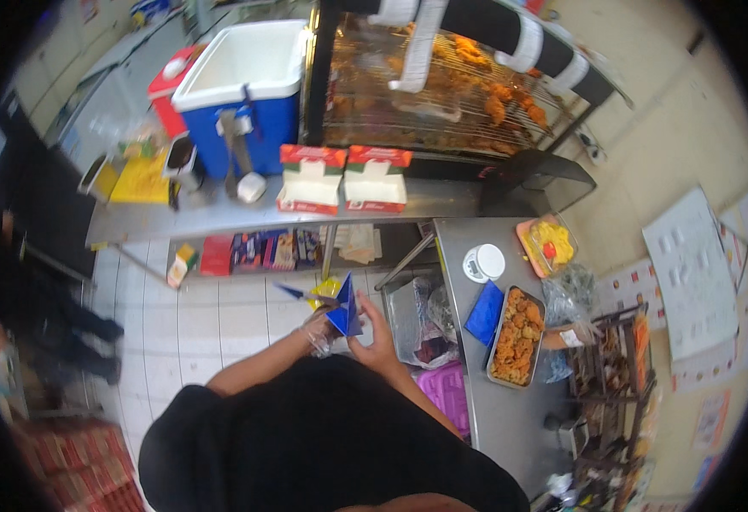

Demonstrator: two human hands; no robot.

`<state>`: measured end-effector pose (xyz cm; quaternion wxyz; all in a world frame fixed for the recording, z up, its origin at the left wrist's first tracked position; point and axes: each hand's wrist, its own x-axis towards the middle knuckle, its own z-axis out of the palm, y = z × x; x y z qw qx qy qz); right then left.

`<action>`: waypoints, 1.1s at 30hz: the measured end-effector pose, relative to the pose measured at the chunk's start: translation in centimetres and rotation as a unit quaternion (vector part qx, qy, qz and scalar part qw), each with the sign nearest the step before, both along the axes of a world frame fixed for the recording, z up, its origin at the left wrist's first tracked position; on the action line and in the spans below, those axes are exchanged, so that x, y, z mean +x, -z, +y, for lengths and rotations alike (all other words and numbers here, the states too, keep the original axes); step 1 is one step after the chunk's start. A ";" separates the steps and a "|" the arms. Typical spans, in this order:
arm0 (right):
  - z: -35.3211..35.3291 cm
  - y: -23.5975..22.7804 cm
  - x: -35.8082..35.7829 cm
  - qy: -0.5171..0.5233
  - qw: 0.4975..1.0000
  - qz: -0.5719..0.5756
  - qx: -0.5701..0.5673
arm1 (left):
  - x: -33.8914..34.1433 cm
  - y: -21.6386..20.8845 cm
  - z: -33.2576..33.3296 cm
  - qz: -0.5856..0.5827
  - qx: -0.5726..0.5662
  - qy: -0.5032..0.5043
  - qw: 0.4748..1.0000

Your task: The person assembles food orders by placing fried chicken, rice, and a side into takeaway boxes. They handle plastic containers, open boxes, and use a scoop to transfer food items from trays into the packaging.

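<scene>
Between my hands, over the tiled floor, is a blue cardboard carton (346, 314), partly folded, with a flap sticking out to the left. My left hand (316, 333), in a clear plastic glove, grips it from the left and below. On the other side my bare right hand (376, 338) has its fingers along the carton's right edge. A yellow thing (326, 288) shows just behind the carton; I cannot make out what it is. Two red-and-white boxes (312, 181) stand with lids up on the steel counter (442, 192) ahead.
A heated display case (476, 85) with fried pieces stands behind the counter, beside a blue cooler box (246, 128). On the right-hand table are a white scale (483, 263), a tray of fried chicken (516, 337) and a flat blue carton (484, 314). A person (58, 307) stands at left.
</scene>
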<state>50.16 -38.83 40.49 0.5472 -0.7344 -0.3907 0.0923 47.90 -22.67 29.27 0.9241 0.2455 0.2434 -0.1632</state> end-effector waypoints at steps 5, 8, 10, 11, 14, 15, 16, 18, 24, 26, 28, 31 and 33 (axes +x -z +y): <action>1.1 1.7 -0.1 0.086 0.977 -0.191 0.043 | -1.2 -1.9 -0.7 -0.084 0.069 0.040 0.993; 3.0 2.1 -0.1 0.211 0.938 -0.265 0.079 | -1.2 0.7 -0.7 -0.149 0.234 0.036 0.960; 4.4 2.2 0.2 0.302 0.914 -0.255 0.094 | 0.1 1.0 -1.2 0.014 0.122 -0.037 0.992; 4.7 2.6 0.7 0.349 0.905 -0.224 0.097 | 0.5 0.1 -1.0 -0.036 0.265 -0.022 0.963; 3.7 4.6 1.9 0.382 0.904 -0.127 0.146 | 0.2 -8.1 -1.1 -0.367 0.852 0.083 0.363; 3.8 4.6 1.8 0.360 0.914 -0.093 0.165 | 0.3 -9.3 -1.2 -0.372 0.839 0.080 0.389; 3.8 4.6 1.8 0.337 0.921 -0.060 0.184 | 0.6 -9.1 -1.4 -0.371 0.811 0.081 0.445; 3.3 4.4 1.7 0.318 0.936 -0.070 0.132 | 0.6 -6.6 -1.5 -0.363 0.743 0.079 0.557; 3.8 5.7 0.8 0.298 0.932 0.003 0.208 | -1.2 -3.2 -1.1 -0.258 0.684 0.132 0.669; 4.3 6.1 1.0 0.308 0.922 0.004 0.236 | -1.5 -2.8 -0.7 -0.249 0.717 0.185 0.624; 4.6 7.1 1.2 0.318 0.909 0.070 0.259 | -1.3 -2.5 -0.6 -0.237 0.755 0.245 0.560; 5.0 9.6 1.0 0.338 0.901 0.123 0.245 | -1.4 -0.6 -1.0 -0.211 0.602 0.211 0.741; 4.6 10.8 1.0 0.378 0.913 0.054 0.144 | -1.3 -0.2 -1.7 -0.180 0.530 0.191 0.806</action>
